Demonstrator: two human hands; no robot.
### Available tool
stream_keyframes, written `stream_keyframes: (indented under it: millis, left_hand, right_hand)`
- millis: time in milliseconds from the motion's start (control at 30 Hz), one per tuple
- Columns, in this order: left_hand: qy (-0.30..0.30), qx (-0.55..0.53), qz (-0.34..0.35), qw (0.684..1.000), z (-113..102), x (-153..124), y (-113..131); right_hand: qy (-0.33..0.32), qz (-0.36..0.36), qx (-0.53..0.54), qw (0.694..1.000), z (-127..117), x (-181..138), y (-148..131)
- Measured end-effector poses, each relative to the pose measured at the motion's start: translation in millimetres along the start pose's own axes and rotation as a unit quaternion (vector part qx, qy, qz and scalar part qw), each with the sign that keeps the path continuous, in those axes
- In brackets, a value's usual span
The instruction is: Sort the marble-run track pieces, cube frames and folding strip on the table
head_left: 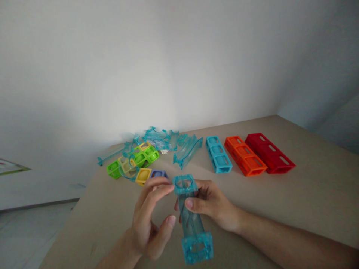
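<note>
A clear blue plastic tube piece [192, 220] with square ends is held up over the near part of the table. My right hand [214, 205] grips its middle, the thumb on top and the fingers wrapped behind. To the left of the tube is my left hand [151, 220], its thumb and fingers apart; the fingertips reach close to the upper square end, and I cannot tell whether they touch it. Just beyond that hand lie a yellow block [143, 175] and a purple block [158, 173], the latter partly hidden by the fingers.
Blue [218, 155], orange [245, 157] and red [269, 153] frame blocks lie in a row at the right. Several clear blue track pieces [187, 151] and green blocks [146, 155] form a pile at the back left. A white wall [168, 67] rises behind the table [294, 209].
</note>
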State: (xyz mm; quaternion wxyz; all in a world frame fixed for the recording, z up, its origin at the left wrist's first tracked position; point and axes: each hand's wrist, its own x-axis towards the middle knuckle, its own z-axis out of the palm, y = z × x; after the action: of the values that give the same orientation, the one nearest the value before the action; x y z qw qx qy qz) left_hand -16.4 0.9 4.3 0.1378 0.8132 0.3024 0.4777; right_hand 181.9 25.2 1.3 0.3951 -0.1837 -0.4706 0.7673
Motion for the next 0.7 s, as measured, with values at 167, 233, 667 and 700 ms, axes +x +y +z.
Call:
stream_keyframes:
  millis: [167, 233, 667, 700]
  left_hand:
    - [0.0, 0.007, -0.002, 1.0, -1, 2, 2]
    - [-0.003, 0.012, -0.005, 1.0, -2, 2, 2]
    - [0.025, -0.189, -0.202, 0.961, 15, -2, -4]
    - [0.021, -0.204, -0.222, 0.953, 16, -1, -3]
  right_hand:
    - [-0.02, 0.068, 0.05, 0.996, -3, -2, 8]
    - [-0.032, 0.083, 0.096, 0.991, -3, -2, 9]
    - [0.015, -0.036, -0.102, 0.994, -9, 2, 1]
    - [0.011, -0.063, -0.16, 0.985, -9, 1, 1]
